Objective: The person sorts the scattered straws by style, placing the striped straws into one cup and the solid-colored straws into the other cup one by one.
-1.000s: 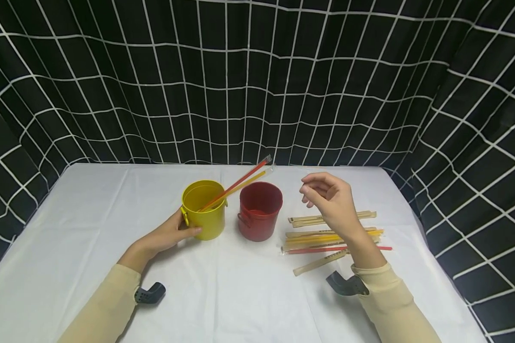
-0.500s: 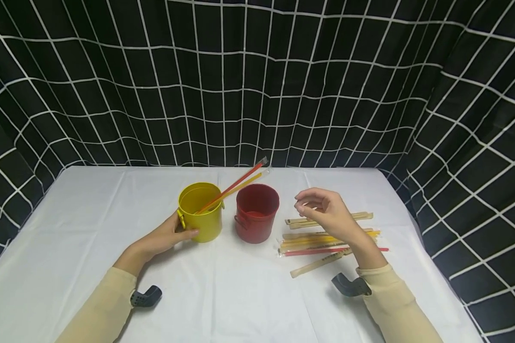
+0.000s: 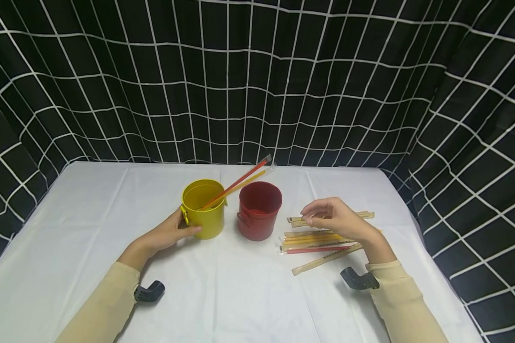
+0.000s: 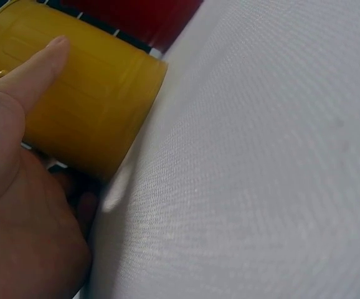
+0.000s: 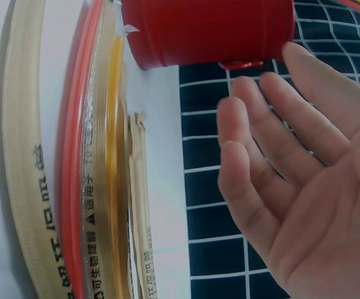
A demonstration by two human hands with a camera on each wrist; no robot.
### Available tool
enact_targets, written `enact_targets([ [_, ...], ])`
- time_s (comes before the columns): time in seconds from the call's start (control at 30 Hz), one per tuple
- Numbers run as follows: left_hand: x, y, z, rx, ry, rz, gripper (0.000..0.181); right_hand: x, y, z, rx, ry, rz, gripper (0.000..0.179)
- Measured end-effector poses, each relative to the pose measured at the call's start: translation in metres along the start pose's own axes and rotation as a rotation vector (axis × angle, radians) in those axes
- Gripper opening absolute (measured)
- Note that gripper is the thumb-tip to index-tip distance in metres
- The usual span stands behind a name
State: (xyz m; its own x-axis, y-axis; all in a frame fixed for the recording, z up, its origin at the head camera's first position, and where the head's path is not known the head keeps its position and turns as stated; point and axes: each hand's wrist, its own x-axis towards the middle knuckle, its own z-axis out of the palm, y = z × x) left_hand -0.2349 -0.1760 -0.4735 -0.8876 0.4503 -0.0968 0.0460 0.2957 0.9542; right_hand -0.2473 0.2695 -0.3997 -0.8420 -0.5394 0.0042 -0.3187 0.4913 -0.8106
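My left hand (image 3: pixel 165 234) grips the yellow bucket (image 3: pixel 210 224) from its left side, thumb along the front wall. Its other fingers go behind the wall, mostly hidden. A red straw (image 3: pixel 244 177) and a yellow straw (image 3: pixel 250 181), both in clear wrappers, lean out of this bucket toward the right. Just beside it stands a red bucket (image 3: pixel 257 227); none sticks out of that one. Over the straws on the right hovers my right hand (image 3: pixel 341 220), holding nothing, its fingers loosely bent in the right wrist view. Below it lie paper-wrapped straws (image 5: pixel 24 124), a red straw (image 5: pixel 80 112) and yellow straws (image 5: pixel 113 81).
A white cloth (image 3: pixel 249 295) covers the table. Behind and at both sides hangs a black curtain (image 3: pixel 236 105) with a white grid. Each sleeve carries a dark curved piece at the wrist.
My right hand has come down from above the straws to just over them, its fingers to the right of the red bucket. The left hand keeps its grip on the yellow bucket.
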Motion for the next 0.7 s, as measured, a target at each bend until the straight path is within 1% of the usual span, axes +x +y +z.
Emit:
enact_targets([
  [0.13,0.001,0.000,0.000,0.000,-0.003,0.013,0.087,-0.001,0.005,-0.001,0.005,-0.077,0.030,0.024],
  [0.27,0.001,0.001,0.000,-0.015,-0.006,0.033,0.085,0.000,0.010,-0.003,-0.022,-0.156,0.069,0.022],
  [0.37,0.001,0.001,0.000,-0.015,-0.003,0.033,0.085,0.001,0.014,-0.004,-0.031,-0.204,0.085,0.022],
  [0.43,0.001,0.001,0.000,-0.011,0.000,0.027,0.085,0.000,0.018,-0.004,-0.044,-0.217,0.086,0.021],
  [0.57,0.001,0.001,0.000,-0.012,-0.005,0.015,0.086,-0.003,0.026,-0.006,-0.098,-0.211,0.101,0.019],
  [0.7,0.001,0.001,0.000,-0.019,-0.009,0.023,0.084,-0.004,0.031,-0.008,-0.127,-0.202,0.109,0.019],
])
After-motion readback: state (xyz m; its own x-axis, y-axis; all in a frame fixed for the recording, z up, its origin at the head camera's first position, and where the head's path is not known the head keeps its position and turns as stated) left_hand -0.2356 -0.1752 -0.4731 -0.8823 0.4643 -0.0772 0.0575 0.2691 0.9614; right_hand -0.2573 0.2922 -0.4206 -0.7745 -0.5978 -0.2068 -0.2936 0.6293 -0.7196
